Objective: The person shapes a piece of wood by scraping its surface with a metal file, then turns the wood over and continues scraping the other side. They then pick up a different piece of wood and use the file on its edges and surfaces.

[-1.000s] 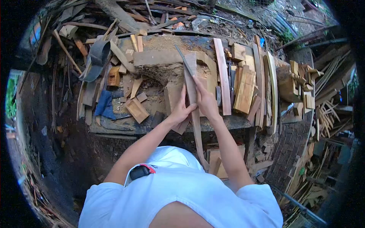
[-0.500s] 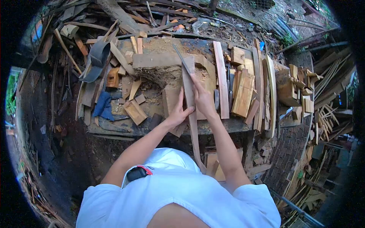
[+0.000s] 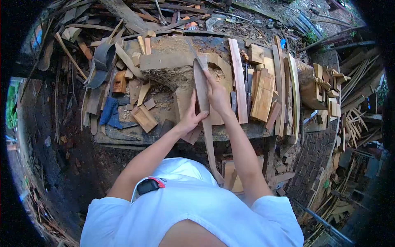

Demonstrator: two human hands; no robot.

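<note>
A long narrow wooden strip (image 3: 204, 119) lies lengthwise across the workbench (image 3: 164, 136), its near end hanging down past the bench edge. My left hand (image 3: 190, 117) presses on the strip's left side, fingers curled against it. My right hand (image 3: 217, 96) grips the handle of a long thin metal tool (image 3: 194, 52), a file or rasp, whose blade rests on the strip's far end and points away to the upper left. A large rough block of wood (image 3: 177, 66) sits under the strip's far end.
Planks and boards (image 3: 263, 92) are stacked on the right of the bench. Offcuts (image 3: 144, 117), a blue rag (image 3: 110, 112) and a curved dark sheet (image 3: 103, 61) lie on the left. Scrap wood piles surround the bench, with brick paving (image 3: 317, 152) at right.
Both hands and the strip sit slightly farther up the bench than a second ago; the tool has slid forward along the strip. The grip is unchanged.
</note>
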